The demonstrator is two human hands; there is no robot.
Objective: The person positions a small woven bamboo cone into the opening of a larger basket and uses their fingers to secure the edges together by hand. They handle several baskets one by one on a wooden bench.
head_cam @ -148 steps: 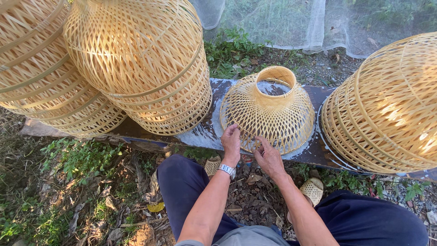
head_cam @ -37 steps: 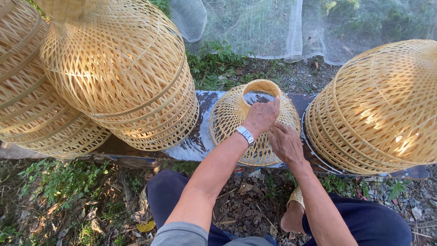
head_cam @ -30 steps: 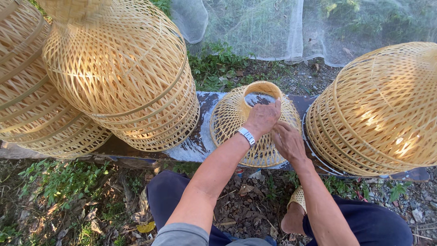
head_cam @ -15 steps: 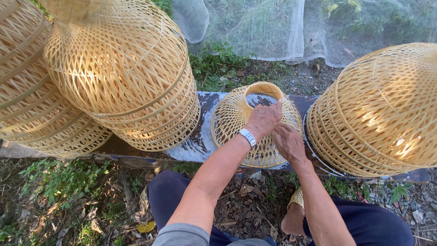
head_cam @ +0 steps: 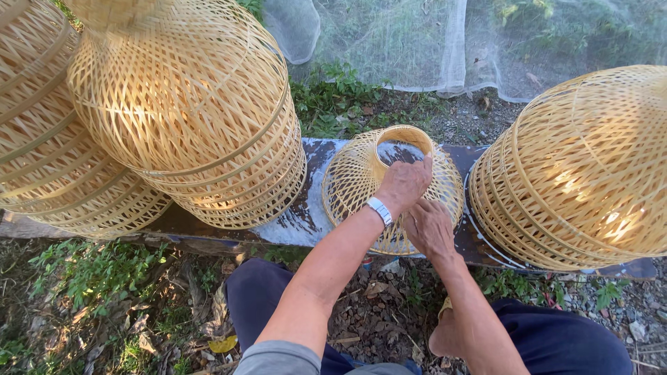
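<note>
Woven bamboo basket [head_cam: 354, 184]: small, pale, open lattice, dome-shaped, ringed neck upward; centre frame, on dark plank.

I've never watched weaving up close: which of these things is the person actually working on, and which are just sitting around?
In hand:
small basket, on the bench
left hand, on its upper side by the neck
right hand, on its near side

Lying about:
left basket stacks
right basket stack
netting

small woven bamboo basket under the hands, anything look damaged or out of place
Nothing stands out. The small open-weave bamboo basket sits dome-up and level on the dark plank, its round top ring intact. The left hand rests by the ring, the right hand on its lower side.
</note>
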